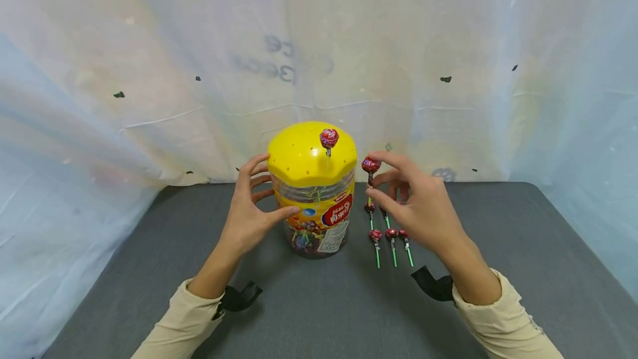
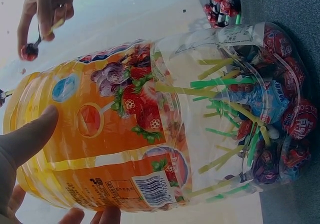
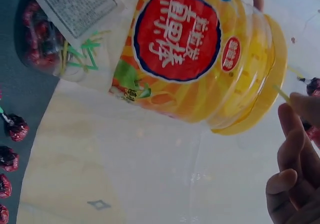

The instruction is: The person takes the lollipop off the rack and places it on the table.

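Observation:
A clear plastic candy jar (image 1: 311,212) with an orange and yellow label stands upright on the table, topped by a yellow lid (image 1: 294,151) with small holes. My left hand (image 1: 246,209) grips its left side, thumb on the front and fingers behind. One lollipop (image 1: 329,138) in a red wrapper stands stick-down in the lid. To the right of the jar, level with the lid, my right hand (image 1: 423,195) pinches another red-wrapped lollipop (image 1: 370,165), head up. Its pale stick (image 3: 281,92) shows at the fingertips in the right wrist view, close to the lid's edge.
Several red-wrapped lollipops with green sticks (image 1: 391,234) lie in rows on the dark grey table (image 1: 319,309), right of the jar and partly under my right hand. More lollipops (image 2: 295,116) lie inside the jar's bottom. A pale plastic sheet (image 1: 319,43) hangs behind the table.

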`<state>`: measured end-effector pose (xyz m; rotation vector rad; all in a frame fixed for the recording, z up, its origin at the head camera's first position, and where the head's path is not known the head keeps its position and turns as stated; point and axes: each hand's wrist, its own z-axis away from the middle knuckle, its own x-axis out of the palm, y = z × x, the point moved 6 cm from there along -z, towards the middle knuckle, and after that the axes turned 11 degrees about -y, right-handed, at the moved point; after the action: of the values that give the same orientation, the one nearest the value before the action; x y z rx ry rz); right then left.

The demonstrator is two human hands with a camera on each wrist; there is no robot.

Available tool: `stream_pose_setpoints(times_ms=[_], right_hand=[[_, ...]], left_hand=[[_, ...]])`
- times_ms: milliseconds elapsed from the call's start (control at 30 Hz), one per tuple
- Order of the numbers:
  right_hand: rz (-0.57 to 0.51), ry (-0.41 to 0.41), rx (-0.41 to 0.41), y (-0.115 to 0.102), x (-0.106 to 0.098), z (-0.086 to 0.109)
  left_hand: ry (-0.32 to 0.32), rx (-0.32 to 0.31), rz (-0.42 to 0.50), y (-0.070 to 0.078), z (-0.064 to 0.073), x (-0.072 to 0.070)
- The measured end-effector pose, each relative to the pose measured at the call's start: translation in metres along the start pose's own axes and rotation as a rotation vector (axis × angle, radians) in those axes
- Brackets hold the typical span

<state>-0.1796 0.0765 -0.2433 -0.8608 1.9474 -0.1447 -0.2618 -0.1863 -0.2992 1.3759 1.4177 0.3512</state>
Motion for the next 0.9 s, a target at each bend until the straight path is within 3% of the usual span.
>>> stream_pose_setpoints(times_ms=[233,567,900], right_hand=[[0.030,-0.034,0.006,0.006,-0.001,0.019],[0.055,-0.095,0.135,0.051,-0.009,0.043],[0.037,-0.265,0.262,0.074,-0.007,0.046]], left_hand=[[0.002,-0.001,0.006,0.001,0.000,-0.001],[-0.011,0.012,0.013,0.001,-0.005,0.004],[-0.008,0.000,-0.001,0.001,-0.001,0.002]])
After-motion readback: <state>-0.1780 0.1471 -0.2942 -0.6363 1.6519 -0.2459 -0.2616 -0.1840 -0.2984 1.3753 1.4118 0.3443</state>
